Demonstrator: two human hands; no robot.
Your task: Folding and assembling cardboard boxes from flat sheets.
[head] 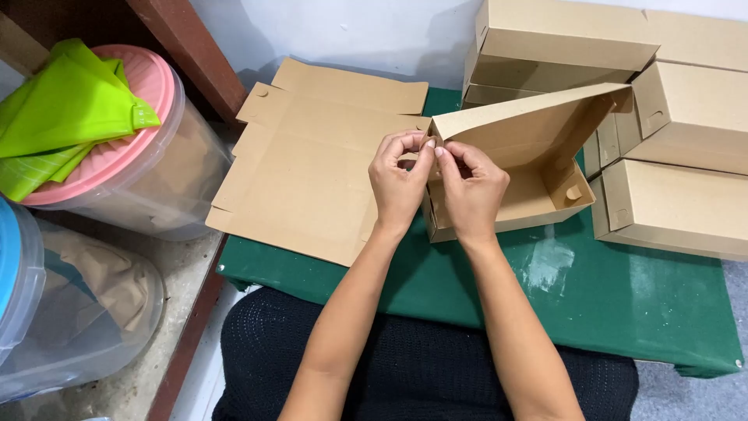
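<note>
The left hand and right hand pinch the near corner of a half-folded cardboard box, tucking a flap; the next move likely calls for pressing that flap home.

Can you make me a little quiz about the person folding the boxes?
1. True or false: both hands, left hand and right hand, pinch a corner of the half-folded cardboard box.
2. What lies left of the hands? A) flat cardboard sheets B) a metal tray C) a book
3. What colour is the table cover?

Key: 1 true; 2 A; 3 green.
</note>
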